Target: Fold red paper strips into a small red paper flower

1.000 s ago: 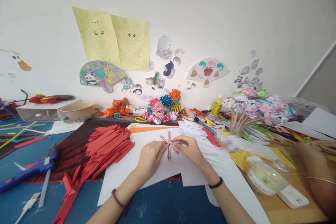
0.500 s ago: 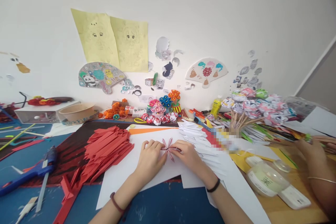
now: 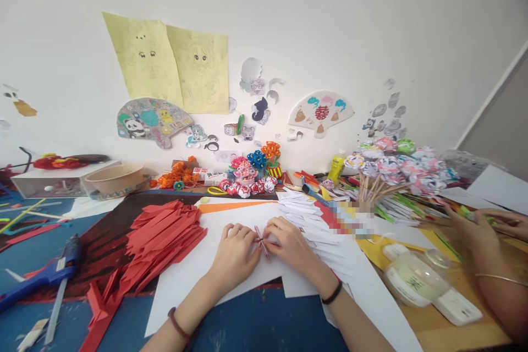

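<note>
A small red-and-white folded paper star is between my hands, over white paper sheets. My left hand pinches its left side with thumb and fingers. From the right, my right hand pinches the other side. The fingertips hide part of the star. Left of the sheets lies a heap of folded red paper strips. Folded white paper strips lie just beyond and right of my right hand.
A blue glue gun lies at the left. Paper flowers on sticks, a clear bottle and another person's hands are at the right. Small craft flowers stand at the back.
The star has turned and looks narrower, and my hands are closer together around it. The whole view has shifted slightly. At the right, the other person's hands have moved a little.
</note>
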Motion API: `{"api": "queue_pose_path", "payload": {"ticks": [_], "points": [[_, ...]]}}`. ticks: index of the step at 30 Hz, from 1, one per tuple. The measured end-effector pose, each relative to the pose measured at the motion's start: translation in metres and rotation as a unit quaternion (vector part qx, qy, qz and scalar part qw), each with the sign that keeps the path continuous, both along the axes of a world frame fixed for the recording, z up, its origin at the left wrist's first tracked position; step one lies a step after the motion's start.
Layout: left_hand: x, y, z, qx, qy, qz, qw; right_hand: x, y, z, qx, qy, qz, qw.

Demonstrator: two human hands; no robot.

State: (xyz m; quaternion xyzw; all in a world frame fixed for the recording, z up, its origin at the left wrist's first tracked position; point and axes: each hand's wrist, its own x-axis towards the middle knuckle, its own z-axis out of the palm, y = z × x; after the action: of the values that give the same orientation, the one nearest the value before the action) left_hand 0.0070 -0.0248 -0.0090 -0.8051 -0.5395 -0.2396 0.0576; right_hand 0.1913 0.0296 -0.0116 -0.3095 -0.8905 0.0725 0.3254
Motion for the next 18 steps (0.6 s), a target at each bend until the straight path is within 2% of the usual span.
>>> {"api": "queue_pose_path", "payload": {"ticks": [9,18], "points": [[-0.0008,0.0037,-0.0065,0.048,0.076,-0.009,0.996,0.0006,0.0017,-0.0025,0.003,-0.04,0.021,0.999],[-0.0024,0.0039,-0.0056,0.046,0.088,-0.015,0.995,0.0008,0.0023,-0.0055,0.001,-0.043,0.014,0.999]]}}
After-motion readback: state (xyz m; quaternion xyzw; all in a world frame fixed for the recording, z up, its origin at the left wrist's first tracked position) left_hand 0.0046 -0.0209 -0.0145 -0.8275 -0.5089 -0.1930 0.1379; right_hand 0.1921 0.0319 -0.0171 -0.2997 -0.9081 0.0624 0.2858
